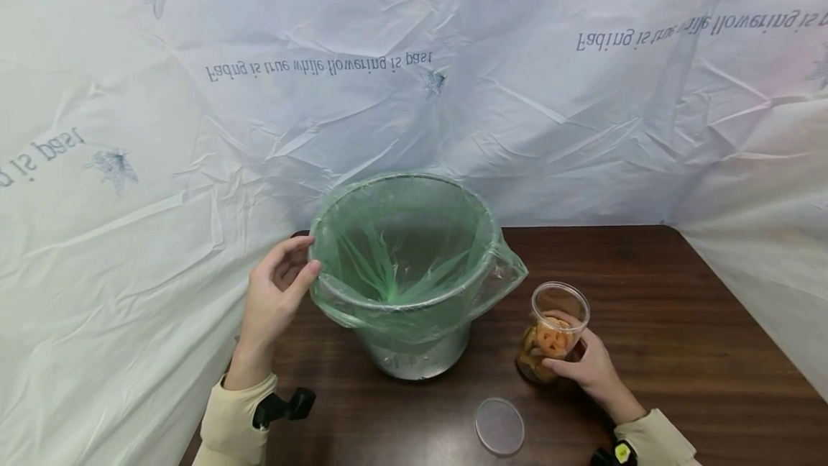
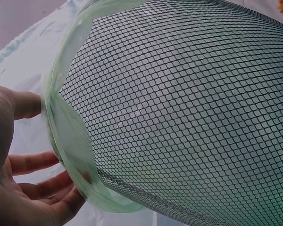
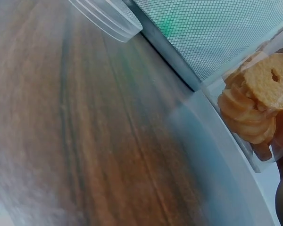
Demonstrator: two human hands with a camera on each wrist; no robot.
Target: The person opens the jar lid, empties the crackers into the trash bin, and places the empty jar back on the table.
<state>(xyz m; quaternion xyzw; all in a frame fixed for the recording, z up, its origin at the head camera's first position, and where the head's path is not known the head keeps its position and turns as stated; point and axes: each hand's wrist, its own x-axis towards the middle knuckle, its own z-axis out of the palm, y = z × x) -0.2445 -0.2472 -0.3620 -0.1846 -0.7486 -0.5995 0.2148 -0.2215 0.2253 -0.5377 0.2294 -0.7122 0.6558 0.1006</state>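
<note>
A mesh trash bin (image 1: 414, 362), lined with a green plastic bag (image 1: 420, 318) folded over its rim, stands on the table. At the bin's left side my left hand (image 1: 274, 293) holds the bagged rim, thumb and fingertips against it. The left wrist view shows the bin's mesh wall (image 2: 179, 113) close up, with the bag's edge at the fingers. To the right of the bin, my right hand (image 1: 591, 369) grips a clear plastic jar (image 1: 561, 300) around its lower side. Swirled cookies (image 3: 250, 103) lie in the jar's lower part, and its top is uncovered.
A round clear lid (image 1: 499, 426) lies on the dark wooden table (image 1: 679, 322), in front of the bin and left of the jar. White printed sheeting (image 1: 388, 121) hangs behind the table and along both sides.
</note>
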